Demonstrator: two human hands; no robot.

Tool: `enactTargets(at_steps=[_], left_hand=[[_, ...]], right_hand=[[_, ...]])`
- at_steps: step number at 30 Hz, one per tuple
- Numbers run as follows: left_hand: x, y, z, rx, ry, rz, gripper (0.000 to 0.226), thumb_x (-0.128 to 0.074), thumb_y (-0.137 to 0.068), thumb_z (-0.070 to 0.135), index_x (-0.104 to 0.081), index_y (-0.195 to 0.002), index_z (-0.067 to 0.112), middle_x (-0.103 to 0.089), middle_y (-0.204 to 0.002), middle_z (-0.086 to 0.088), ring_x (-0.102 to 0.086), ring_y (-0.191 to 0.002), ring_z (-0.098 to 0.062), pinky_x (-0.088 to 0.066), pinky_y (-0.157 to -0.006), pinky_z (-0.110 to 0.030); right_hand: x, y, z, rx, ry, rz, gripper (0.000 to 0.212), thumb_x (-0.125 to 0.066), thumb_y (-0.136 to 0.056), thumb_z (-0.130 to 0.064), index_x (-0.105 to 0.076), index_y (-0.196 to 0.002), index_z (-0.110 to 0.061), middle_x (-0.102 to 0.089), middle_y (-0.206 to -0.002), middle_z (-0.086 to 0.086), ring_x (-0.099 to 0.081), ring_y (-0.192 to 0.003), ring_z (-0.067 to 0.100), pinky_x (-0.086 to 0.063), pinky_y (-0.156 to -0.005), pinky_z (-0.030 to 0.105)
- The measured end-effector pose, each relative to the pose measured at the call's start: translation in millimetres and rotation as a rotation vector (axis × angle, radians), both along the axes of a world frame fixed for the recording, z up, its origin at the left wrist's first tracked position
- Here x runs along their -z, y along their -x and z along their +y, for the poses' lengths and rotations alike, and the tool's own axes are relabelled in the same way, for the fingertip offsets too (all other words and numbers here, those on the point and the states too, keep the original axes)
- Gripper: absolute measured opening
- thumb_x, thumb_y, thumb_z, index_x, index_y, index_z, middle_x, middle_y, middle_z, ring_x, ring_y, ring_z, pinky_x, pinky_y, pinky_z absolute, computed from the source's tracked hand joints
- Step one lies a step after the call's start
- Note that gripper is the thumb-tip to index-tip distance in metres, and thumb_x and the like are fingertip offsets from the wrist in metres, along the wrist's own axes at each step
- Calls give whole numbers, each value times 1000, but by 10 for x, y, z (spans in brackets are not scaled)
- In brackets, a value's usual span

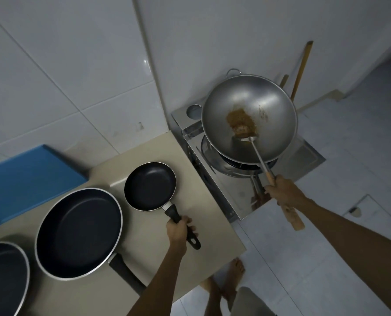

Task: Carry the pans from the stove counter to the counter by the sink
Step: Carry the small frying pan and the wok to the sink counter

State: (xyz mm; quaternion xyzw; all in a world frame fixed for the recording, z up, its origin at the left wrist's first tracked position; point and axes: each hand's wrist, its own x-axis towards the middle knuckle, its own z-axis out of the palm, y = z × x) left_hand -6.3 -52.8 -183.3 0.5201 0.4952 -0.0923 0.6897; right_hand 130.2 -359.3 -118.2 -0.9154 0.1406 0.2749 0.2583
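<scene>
Leftmost, a dark pan [3, 279] sits cut off at the tabletop's [212, 229] edge, then a large frying pan [78, 233] with its handle pointing toward the person. Next, the small frying pan [150, 186] rests on the tabletop, its handle running down-right into the left hand [178, 230], fingers closed around it. Rightward, the wok [249, 119] sits on the stove [235, 192]; the right hand [281, 190] grips its wooden handle and a spatula [261, 156] together
</scene>
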Motion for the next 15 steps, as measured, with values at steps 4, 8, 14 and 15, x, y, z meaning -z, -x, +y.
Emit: enactTargets(at_steps=[4,8,14,15], left_hand=[[-160,0,86,-79,-48,-103,28,-50,-103,30,-48,-85,7,-46,-62,-5,-43,-38,-12,-40,-36,-26],[-319,18,213,-98,-20,-116,35,-36,-107,35,-47,-86,10,-41,-62,-6,-40,-37,-13,-37,-34,-25],[-486,200,325,4,30,-204,29,-38,-107,27,-51,-99,2,-44,-66,-7,-41,-41,-15,-39,-36,-28],[-526,220,332,15,33,-216,29,-39,-107,27,-51,-101,2,-44,-66,-7,-40,-41,-15,-39,-36,-28]], right_hand=[[40,-2,73,90,-135,24,37,-65,-87,-39,-61,-102,-5,-68,-94,15,-68,-86,33,-58,-84,54],[47,108,174,362,-631,128,55,-55,-89,-66,-57,-66,-16,-52,-59,6,-52,-47,20,-49,-51,33],[82,153,258,585,-935,181,49,-39,-103,-51,-60,-79,-14,-54,-48,-2,-53,-37,12,-46,-38,21],[94,162,263,584,-941,187,48,-40,-103,-51,-59,-78,-14,-54,-48,-1,-53,-38,13,-46,-38,21]])
